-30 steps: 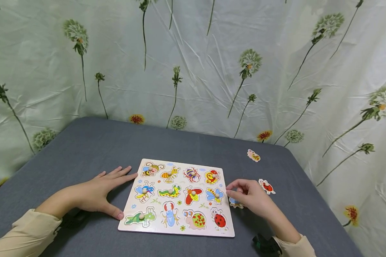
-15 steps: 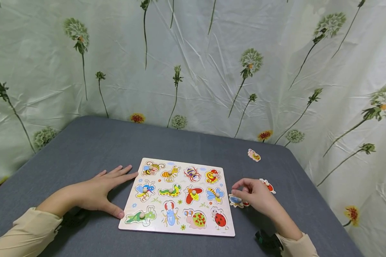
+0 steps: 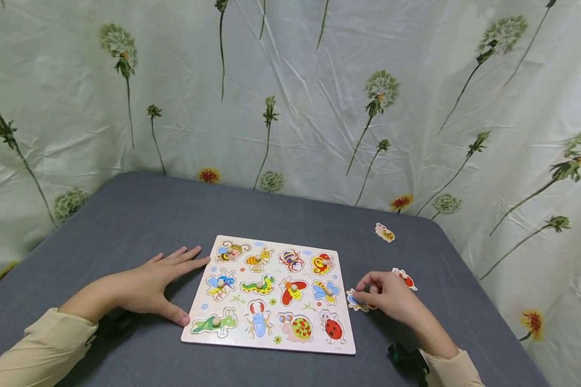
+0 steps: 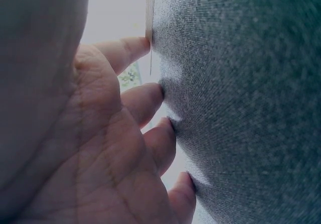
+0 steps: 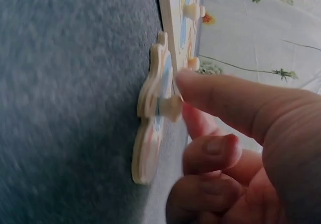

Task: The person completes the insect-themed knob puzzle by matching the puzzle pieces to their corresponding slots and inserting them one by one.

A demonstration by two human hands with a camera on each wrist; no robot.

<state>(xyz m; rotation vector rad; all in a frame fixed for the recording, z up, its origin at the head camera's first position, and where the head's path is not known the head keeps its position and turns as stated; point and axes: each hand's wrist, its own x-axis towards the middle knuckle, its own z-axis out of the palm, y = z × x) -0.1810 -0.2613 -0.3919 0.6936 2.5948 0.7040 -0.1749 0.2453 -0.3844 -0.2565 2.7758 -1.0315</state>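
My left hand (image 3: 150, 285) lies spread at the left side of a wooden peg puzzle board (image 3: 237, 337), thumb and index fingertip right at its edge. In the left wrist view, fingertips (image 4: 158, 96) rest on the cloth. Just right of the board, my right hand (image 3: 389, 295) hovers over a blue stag beetle puzzle piece (image 3: 353, 301) lying on the table. In the right wrist view, its thumb and index fingertips are right at the piece's round wooden knob (image 5: 171, 108), not closed round it; the other fingers are loosely curled.
A ladybug piece (image 3: 404, 279) lies beyond the right hand, and a snail piece (image 3: 384, 233) farther back. Several knobbed insect pieces sit in the board. Its bottom row shows knobless beetle, snail and ladybug pictures. A flowered curtain (image 3: 310, 107) hangs behind the grey table (image 3: 174, 204).
My right hand has moved from the board's right edge rightward to the stag beetle piece, its fingertips coming over the knob. My left hand has stayed at the board's left edge.
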